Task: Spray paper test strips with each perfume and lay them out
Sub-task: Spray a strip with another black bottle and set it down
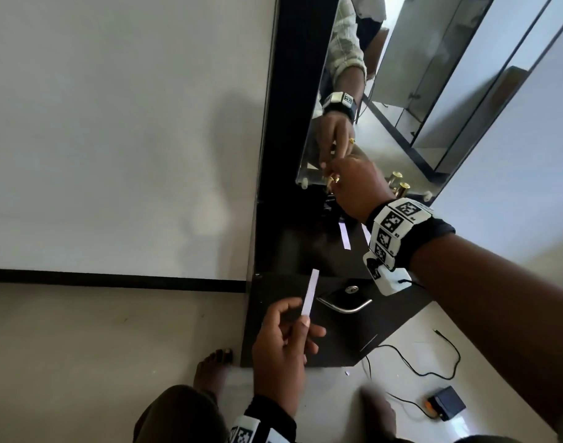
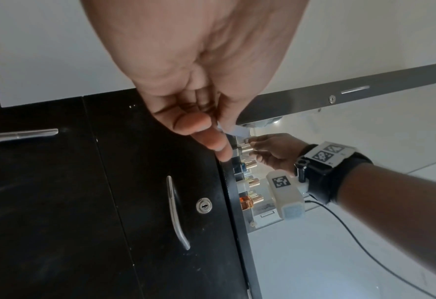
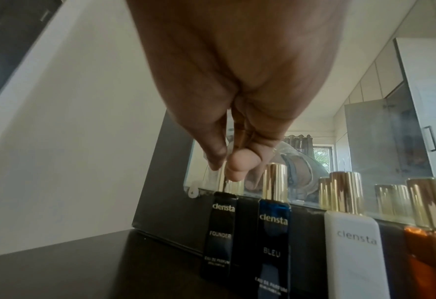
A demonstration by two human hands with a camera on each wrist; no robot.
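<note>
The left hand [image 1: 281,350] pinches a white paper strip [image 1: 310,292] by its lower end, long axis upright, in front of the black cabinet [image 1: 305,334]. The right hand [image 1: 358,187] clamps thumb and fingers on the gold cap [image 3: 231,183] of the black "Founder" bottle [image 3: 219,234] (contents hidden by dark glass). Blue [image 3: 274,242], white [image 3: 352,257] and amber bottles [image 3: 429,263] stand beside it; two strips [image 1: 440,234] lie on the cabinet top, one half hidden.

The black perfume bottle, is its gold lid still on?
On. The gold cap sits atop the black bottle; the right hand pinches it.

both hands [image 1: 283,356] [image 1: 356,190] in pinch
</note>
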